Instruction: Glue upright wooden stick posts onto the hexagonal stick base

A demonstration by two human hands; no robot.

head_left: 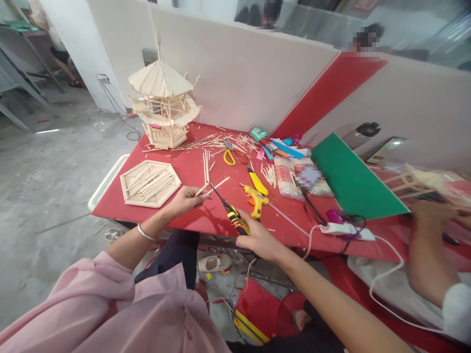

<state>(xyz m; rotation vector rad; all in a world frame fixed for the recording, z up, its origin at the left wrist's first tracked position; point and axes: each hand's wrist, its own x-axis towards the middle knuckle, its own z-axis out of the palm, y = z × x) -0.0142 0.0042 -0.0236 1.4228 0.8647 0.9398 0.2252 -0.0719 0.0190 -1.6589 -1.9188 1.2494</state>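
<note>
Over the front edge of the red table, my left hand point(189, 200) is closed on thin wooden sticks point(220, 185); two of them stick out past the fingertips at different angles. My right hand point(259, 236) is wrapped round what look like long-nose pliers point(235, 218), with black and yellow handles. Their dark, thin tip is right by the sticks; whether it touches them I cannot tell. Left of my hands lies a hexagonal stick frame point(150, 184) with loose sticks on it. Close to my right hand rest a yellow glue gun point(255, 200) and a yellow-handled cutter point(257, 181).
A pagoda model point(164, 108) of sticks stands at the back left. Scissors point(230, 152), scattered sticks, stick packs point(289, 179) and a green board point(356, 179) lie farther back and right. A power strip point(348, 230) with cords sits near another person's arm point(430, 255).
</note>
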